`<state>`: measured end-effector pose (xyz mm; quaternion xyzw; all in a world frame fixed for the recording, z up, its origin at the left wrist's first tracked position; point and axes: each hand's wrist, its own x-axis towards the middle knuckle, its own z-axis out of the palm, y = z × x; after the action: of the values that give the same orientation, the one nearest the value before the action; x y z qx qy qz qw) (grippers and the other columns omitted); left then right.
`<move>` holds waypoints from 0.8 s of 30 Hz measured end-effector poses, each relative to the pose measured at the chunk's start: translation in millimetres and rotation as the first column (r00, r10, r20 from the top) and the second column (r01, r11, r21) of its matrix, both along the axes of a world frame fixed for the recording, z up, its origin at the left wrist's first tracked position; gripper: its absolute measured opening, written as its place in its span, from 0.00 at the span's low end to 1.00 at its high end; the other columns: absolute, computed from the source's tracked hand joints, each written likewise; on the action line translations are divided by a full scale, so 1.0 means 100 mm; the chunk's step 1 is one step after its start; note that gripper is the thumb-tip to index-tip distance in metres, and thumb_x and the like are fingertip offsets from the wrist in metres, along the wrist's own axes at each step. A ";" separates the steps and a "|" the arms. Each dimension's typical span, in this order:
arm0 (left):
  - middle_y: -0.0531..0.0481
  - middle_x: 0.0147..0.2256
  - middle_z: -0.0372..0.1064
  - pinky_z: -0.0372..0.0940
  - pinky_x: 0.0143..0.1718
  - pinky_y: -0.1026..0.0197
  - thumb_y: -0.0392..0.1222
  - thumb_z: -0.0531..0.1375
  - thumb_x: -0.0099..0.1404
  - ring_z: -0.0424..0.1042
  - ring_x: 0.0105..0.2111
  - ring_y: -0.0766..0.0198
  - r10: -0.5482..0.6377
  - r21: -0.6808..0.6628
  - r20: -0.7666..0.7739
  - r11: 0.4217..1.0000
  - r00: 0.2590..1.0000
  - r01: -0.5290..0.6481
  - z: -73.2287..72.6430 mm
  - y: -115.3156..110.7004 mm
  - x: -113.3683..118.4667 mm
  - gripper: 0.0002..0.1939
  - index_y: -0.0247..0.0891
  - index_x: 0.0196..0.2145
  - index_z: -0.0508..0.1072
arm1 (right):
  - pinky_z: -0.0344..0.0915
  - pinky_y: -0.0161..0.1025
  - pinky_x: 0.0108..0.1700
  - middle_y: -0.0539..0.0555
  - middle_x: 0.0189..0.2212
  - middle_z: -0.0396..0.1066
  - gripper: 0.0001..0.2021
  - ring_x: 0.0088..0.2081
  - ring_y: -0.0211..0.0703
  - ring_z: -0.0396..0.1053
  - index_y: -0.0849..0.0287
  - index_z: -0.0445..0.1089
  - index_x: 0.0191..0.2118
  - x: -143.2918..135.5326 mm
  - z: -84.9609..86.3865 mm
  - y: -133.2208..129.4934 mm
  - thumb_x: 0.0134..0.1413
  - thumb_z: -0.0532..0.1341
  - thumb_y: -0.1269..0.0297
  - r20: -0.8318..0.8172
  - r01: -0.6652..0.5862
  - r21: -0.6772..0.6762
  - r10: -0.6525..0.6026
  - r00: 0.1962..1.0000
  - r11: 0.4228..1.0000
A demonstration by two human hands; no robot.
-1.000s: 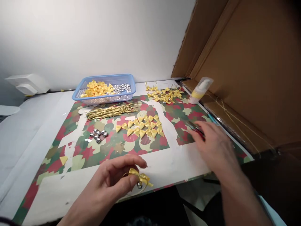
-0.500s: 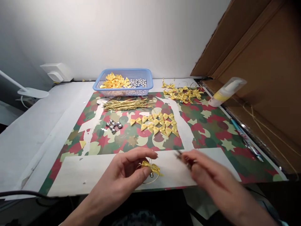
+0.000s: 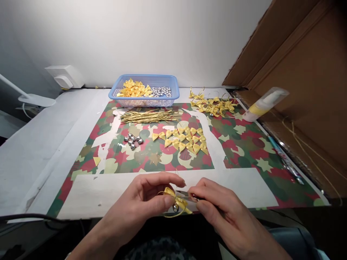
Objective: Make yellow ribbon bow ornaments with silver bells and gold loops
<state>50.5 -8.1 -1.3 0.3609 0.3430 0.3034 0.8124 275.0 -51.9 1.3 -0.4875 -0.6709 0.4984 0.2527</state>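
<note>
Between thumb and fingers, my left hand [image 3: 148,195] pinches a yellow ribbon bow [image 3: 169,191]. A silver jingle bell [image 3: 175,207] hangs at the bow, and a loop of gold wire [image 3: 173,216] curves below it. My right hand [image 3: 225,206] is closed on small scissors [image 3: 184,195] whose slim metal blades reach the bow's middle; the handles are mostly hidden by the fingers. Beyond my hands lie rows of yellow bows [image 3: 187,139] and a small cluster of silver bells [image 3: 132,140].
Behind the bows lies a bundle of gold wires [image 3: 148,116]. A blue basket [image 3: 143,102] holds bows and bells. At the back right are a pile of wired bows [image 3: 214,106] and a leaning bottle [image 3: 264,104]. Pens [image 3: 286,160] lie beside the cardboard [image 3: 306,72].
My right hand has moved left, bringing the scissors from beside the bow to its middle. The left hand still pinches the bow, which is tilted a little more.
</note>
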 end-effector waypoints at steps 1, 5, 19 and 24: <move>0.50 0.36 0.78 0.66 0.39 0.68 0.40 0.70 0.61 0.72 0.36 0.65 -0.004 -0.003 0.006 1.000 1.000 0.004 -0.01 0.00 0.01 0.11 0.43 0.44 0.83 | 0.62 0.37 0.38 0.51 0.34 0.64 0.14 0.36 0.40 0.66 0.54 0.68 0.40 -0.01 0.00 0.01 0.73 0.49 0.57 -0.003 -0.005 -0.008 0.005 1.000 1.000; 0.50 0.34 0.77 0.65 0.37 0.68 0.39 0.70 0.62 0.71 0.34 0.66 0.000 -0.011 0.004 1.000 1.000 0.000 -0.01 -0.01 0.02 0.12 0.42 0.44 0.83 | 0.60 0.38 0.37 0.51 0.33 0.63 0.15 0.36 0.40 0.65 0.55 0.68 0.39 -0.02 0.00 0.01 0.74 0.48 0.57 -0.006 -0.010 -0.010 0.010 1.000 1.000; 0.48 0.40 0.78 0.65 0.39 0.66 0.39 0.72 0.58 0.71 0.37 0.63 0.108 -0.022 -0.054 0.994 0.993 -0.110 -0.03 0.00 0.03 0.13 0.42 0.42 0.84 | 0.59 0.37 0.36 0.50 0.32 0.64 0.16 0.35 0.40 0.64 0.56 0.70 0.36 -0.10 0.00 0.10 0.73 0.50 0.60 0.003 0.049 0.025 -0.049 0.999 0.998; 0.49 0.38 0.78 0.65 0.39 0.67 0.38 0.72 0.59 0.71 0.36 0.64 0.108 -0.030 -0.051 0.994 0.993 -0.109 -0.02 0.01 0.04 0.12 0.43 0.42 0.84 | 0.59 0.37 0.34 0.49 0.30 0.64 0.16 0.33 0.39 0.64 0.56 0.69 0.33 -0.12 0.01 0.11 0.73 0.51 0.60 0.006 0.060 0.042 -0.061 0.998 0.997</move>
<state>54.2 -7.3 -3.4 0.3358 0.3868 0.3327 0.7918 262.6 -40.7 2.2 -0.5039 -0.6671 0.4746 0.2755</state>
